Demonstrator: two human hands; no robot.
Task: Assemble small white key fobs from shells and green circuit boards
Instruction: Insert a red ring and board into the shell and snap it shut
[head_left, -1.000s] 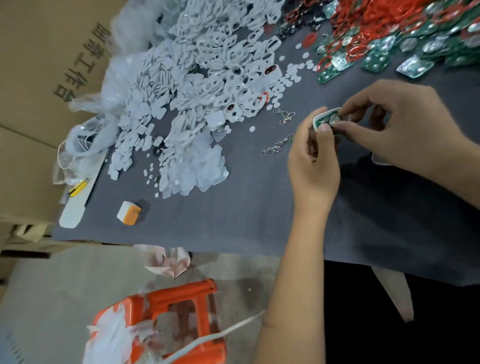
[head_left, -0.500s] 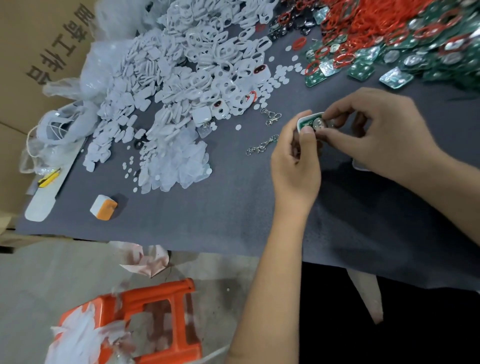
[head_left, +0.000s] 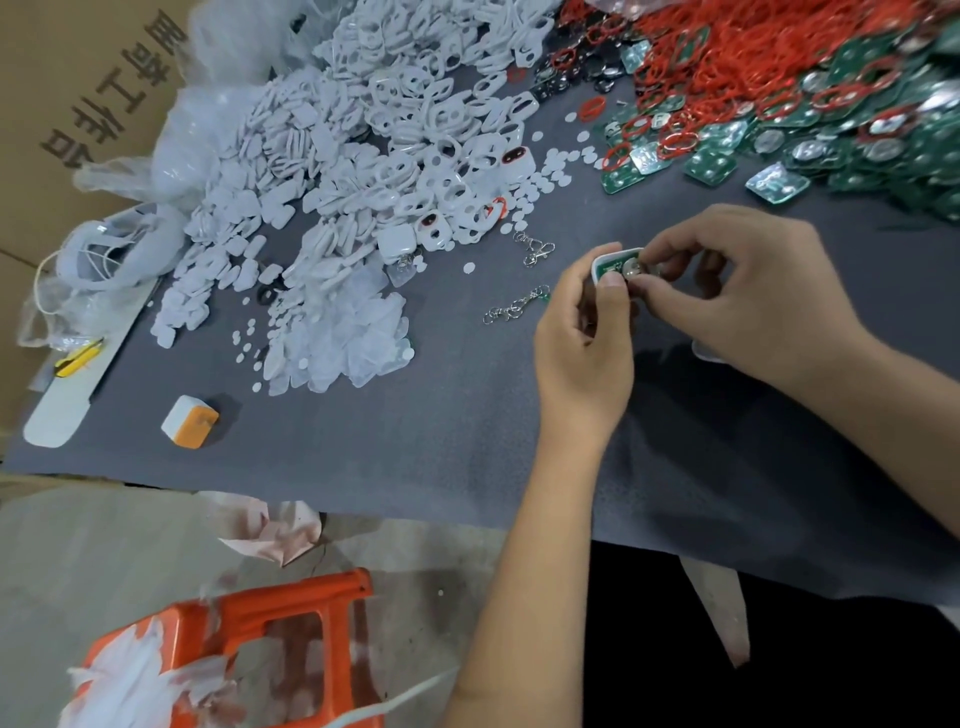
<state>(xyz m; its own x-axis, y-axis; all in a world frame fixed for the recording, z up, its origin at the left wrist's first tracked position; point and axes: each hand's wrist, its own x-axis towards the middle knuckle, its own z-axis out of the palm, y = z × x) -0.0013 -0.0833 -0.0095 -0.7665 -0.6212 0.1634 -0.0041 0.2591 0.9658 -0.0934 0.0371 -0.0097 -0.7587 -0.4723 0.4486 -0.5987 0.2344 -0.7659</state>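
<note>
Barely budged since a second ago: left hand (head_left: 584, 358) still pinching white shell (head_left: 602, 261), right hand (head_left: 753, 296) fingertips pinching green board (head_left: 610, 268) inside. Best to seat board flat, press evenly.

The only legible marking is a line of large black Chinese characters printed on the brown cardboard box (head_left: 78, 93) beyond the far left corner of the surface (head_left: 415, 441). The characters appear rotated and inverted in the head view; "工作" can be made out, and the remaining characters are cut off or too skewed to read. Markings on the green circuit boards (head_left: 711, 166) are too blurred to read.
</note>
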